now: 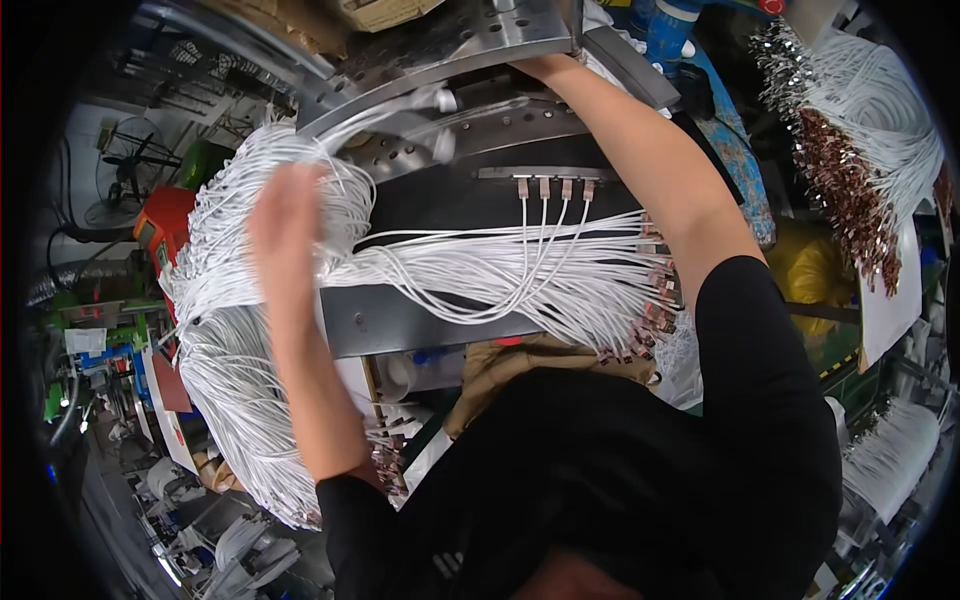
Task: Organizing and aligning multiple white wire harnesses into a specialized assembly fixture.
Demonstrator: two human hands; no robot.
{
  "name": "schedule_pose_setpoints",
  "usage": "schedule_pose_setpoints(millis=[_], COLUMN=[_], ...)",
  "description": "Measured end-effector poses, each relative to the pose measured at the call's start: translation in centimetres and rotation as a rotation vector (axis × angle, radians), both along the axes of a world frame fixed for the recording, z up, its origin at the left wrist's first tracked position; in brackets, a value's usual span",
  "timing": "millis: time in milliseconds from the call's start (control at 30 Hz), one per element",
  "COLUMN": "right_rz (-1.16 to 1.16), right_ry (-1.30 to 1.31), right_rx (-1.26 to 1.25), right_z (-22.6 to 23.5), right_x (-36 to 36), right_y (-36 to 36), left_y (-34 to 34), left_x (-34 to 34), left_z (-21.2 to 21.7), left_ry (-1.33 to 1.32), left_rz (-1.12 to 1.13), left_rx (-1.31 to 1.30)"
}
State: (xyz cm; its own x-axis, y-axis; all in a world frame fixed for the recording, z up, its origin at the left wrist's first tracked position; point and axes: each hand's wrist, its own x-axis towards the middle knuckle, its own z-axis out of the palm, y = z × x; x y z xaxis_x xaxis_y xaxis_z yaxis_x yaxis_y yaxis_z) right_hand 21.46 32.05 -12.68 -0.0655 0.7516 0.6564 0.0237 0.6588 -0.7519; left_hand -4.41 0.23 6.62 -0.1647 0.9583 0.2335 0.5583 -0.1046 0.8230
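Note:
My left hand (287,215), smeared by motion, is over a big heap of white cables (235,190) at the left; its fingers cannot be made out. My right arm reaches up and forward, and my right hand (545,66) goes in under a perforated metal shelf (450,55), its fingers hidden. Between my arms a bundle of white cables (450,265) fans out to the right, ending in copper-coloured connectors (655,295). Several connectors (545,188) sit side by side along a narrow metal strip (490,173), their cables running down over the bundle. Blurred white cable ends (440,100) show below the shelf.
More white cables (240,400) hang down at the left. A coiled cable bundle (870,120) with silver and copper-coloured ends is at the far right, near a yellow bag (810,270). A blue container (670,30) stands at the back. A fan (135,165) shows at the far left.

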Motion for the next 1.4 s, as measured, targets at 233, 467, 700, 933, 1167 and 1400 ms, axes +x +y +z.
schedule_pose_setpoints(millis=[233, 467, 700, 933, 1167, 1400], right_rz=[-0.053, -0.367, 0.043, -0.004, -0.355, -0.329], right_ry=[-0.662, -0.954, -1.025, -0.704, -0.445, -0.517], right_rx=[-0.167, 0.31, -0.127, -0.01, 0.223, 0.19], right_z=[6.8, 4.5, 7.1, 5.2, 4.4, 2.6], right_x=[-1.0, 6.4, 11.6, 7.2, 1.3, -1.0], right_y=[-11.1, -19.9, -26.2, -21.0, -6.9, -0.3], left_y=[-5.9, -6.7, -5.5, -3.2, 3.0, 10.4], left_x=[-17.5, 2.0, 12.9, 11.9, 10.1, 10.2], left_z=[-3.6, -9.4, -10.6, -11.6, -10.6, -9.0], left_ry=[0.495, 0.51, 0.483, 0.595, 0.573, 0.661], left_rz=[0.651, -0.096, -0.505, -0.398, -0.221, -0.168], left_rx=[-0.105, 0.211, 0.346, 0.237, 0.293, -0.104])
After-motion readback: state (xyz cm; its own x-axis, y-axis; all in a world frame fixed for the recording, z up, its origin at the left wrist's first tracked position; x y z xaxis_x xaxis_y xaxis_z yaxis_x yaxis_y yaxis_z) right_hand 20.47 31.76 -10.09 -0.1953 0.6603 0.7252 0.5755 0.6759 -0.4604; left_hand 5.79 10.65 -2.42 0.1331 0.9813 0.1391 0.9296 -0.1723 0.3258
